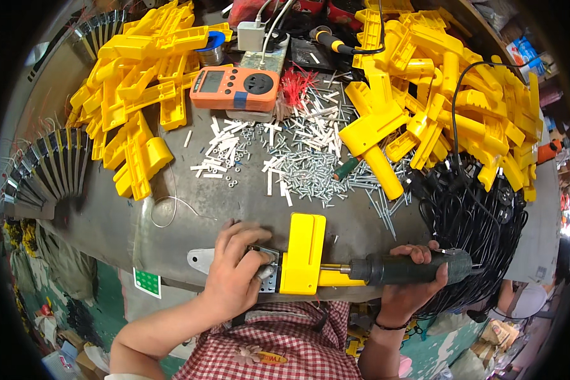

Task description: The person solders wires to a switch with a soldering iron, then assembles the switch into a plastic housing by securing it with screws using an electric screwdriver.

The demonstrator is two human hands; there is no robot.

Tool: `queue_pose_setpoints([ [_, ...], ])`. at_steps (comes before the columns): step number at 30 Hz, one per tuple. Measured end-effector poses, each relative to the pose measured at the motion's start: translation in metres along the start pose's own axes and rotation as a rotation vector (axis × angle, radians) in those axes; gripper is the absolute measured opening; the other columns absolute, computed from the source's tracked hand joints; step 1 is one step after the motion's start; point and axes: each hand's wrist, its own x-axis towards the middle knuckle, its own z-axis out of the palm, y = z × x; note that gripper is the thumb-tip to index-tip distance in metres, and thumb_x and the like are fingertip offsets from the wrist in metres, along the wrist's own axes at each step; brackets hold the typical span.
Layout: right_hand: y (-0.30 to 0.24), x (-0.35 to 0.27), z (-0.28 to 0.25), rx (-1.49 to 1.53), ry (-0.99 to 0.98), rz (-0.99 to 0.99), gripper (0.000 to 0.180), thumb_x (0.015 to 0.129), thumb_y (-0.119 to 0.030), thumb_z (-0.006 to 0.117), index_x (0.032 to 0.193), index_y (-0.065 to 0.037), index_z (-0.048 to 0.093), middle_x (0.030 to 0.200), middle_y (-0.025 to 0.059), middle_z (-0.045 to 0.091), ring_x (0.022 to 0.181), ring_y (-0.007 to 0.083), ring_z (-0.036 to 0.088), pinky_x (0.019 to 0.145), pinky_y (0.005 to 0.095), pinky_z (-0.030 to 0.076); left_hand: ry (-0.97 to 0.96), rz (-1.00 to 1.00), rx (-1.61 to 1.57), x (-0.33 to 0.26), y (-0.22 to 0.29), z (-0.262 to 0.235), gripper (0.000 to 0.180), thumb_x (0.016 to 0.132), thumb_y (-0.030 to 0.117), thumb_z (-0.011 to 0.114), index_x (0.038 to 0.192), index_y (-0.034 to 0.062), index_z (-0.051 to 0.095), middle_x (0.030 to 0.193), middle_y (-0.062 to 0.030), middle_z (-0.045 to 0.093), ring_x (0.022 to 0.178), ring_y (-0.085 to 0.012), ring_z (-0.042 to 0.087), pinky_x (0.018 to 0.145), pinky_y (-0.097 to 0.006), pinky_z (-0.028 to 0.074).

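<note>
Close to the table's near edge, my left hand has its fingers bent around a metal plate with a rounded end. The plate meets a yellow plastic housing, whose handle extends to the right. My right hand grips a dark green power screwdriver lying almost level. Its metal shaft points left and reaches the side of the housing, just above the handle. Where the tip lands inside cannot be seen. Part of the plate is hidden by my left fingers.
Yellow housings lie heaped at left and right. Loose screws and white sleeves cover the middle, below an orange meter. Black cables hang over the right edge. Dark flat parts fan out at left.
</note>
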Motion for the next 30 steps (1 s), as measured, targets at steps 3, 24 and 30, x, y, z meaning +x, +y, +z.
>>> queue_pose_setpoints([
  [3,0.003,0.001,0.005,0.009,-0.004,-0.017,0.035,0.080,-0.024,0.060,0.107,-0.010,0.043,0.079,0.0013,0.046,0.078,0.0137,0.049,0.088,0.0347,0.040,-0.048,0.057,0.001,-0.001,-0.003,0.001,0.032,0.059,-0.008,0.056,0.088,0.0046,0.050,0.105,-0.0093,0.057,0.102,-0.0302,0.051,0.094,-0.050,0.034],
  [24,-0.015,-0.005,-0.002,-0.054,-0.031,-0.001,0.036,0.084,-0.028,0.055,0.112,-0.009,0.044,0.080,0.0029,0.048,0.080,0.0156,0.046,0.087,0.0365,0.037,-0.223,-0.049,-0.026,0.008,-0.006,-0.005,0.050,0.078,0.024,0.061,0.114,-0.0039,0.040,0.108,-0.0224,0.050,0.100,-0.0393,0.047,0.089,-0.044,0.036],
  [30,-0.008,-0.015,-0.003,-0.012,-0.096,0.041,0.037,0.082,-0.030,0.056,0.111,-0.011,0.044,0.080,0.0025,0.048,0.080,0.0154,0.047,0.087,0.0360,0.038,-0.221,-0.040,0.005,0.005,-0.005,-0.006,0.052,0.075,0.021,0.066,0.116,-0.0012,0.042,0.109,-0.0195,0.050,0.101,-0.0371,0.048,0.092,-0.046,0.032],
])
